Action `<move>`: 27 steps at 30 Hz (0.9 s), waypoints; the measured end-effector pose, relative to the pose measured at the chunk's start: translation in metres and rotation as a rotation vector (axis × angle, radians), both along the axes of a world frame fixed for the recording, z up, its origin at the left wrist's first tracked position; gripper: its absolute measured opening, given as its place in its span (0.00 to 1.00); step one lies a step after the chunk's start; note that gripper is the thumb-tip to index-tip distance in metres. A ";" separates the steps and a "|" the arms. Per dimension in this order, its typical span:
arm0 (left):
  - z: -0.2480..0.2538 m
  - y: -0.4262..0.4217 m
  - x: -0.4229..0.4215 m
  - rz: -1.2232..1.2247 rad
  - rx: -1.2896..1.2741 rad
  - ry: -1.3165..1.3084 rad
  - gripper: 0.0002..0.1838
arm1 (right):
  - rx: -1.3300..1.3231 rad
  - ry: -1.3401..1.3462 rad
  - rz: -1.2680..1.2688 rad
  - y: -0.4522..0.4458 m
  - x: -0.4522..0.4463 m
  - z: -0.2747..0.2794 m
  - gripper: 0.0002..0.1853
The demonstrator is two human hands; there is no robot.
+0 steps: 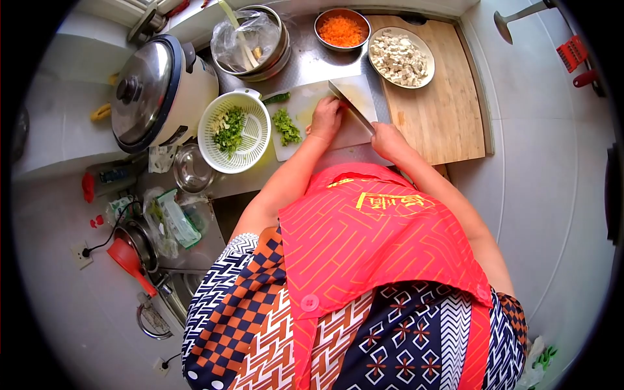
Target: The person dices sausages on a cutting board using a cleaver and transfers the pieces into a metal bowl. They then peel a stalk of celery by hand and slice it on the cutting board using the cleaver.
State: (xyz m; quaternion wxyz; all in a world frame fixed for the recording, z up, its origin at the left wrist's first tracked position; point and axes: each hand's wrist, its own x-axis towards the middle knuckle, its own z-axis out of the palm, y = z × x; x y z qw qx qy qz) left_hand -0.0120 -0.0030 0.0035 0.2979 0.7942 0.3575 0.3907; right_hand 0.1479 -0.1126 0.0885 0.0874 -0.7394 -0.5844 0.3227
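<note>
My right hand (385, 139) is closed round the handle of a knife (351, 106), whose blade slants up and left over the white cutting board (361, 91). Beside the blade, my left hand (327, 117) rests on the board with its fingers curled; what lies under them is hidden. Chopped green pieces (286, 127) form a small pile on the board to the left. A white colander (260, 133) with chopped greens stands left of the board, and a green vegetable piece (278, 98) lies near the board's upper left edge.
A bowl of orange bits (340, 31) stands behind the board. A plate of white cubes (402, 58) sits on a wooden board (435, 123) at right. At left are a large cooker (188, 97), a metal bowl (193, 168) and a pot holding a plastic bag (250, 39).
</note>
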 end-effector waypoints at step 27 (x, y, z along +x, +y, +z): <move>-0.011 0.003 0.000 0.013 -0.011 0.072 0.09 | -0.115 -0.018 0.021 0.003 -0.003 0.048 0.17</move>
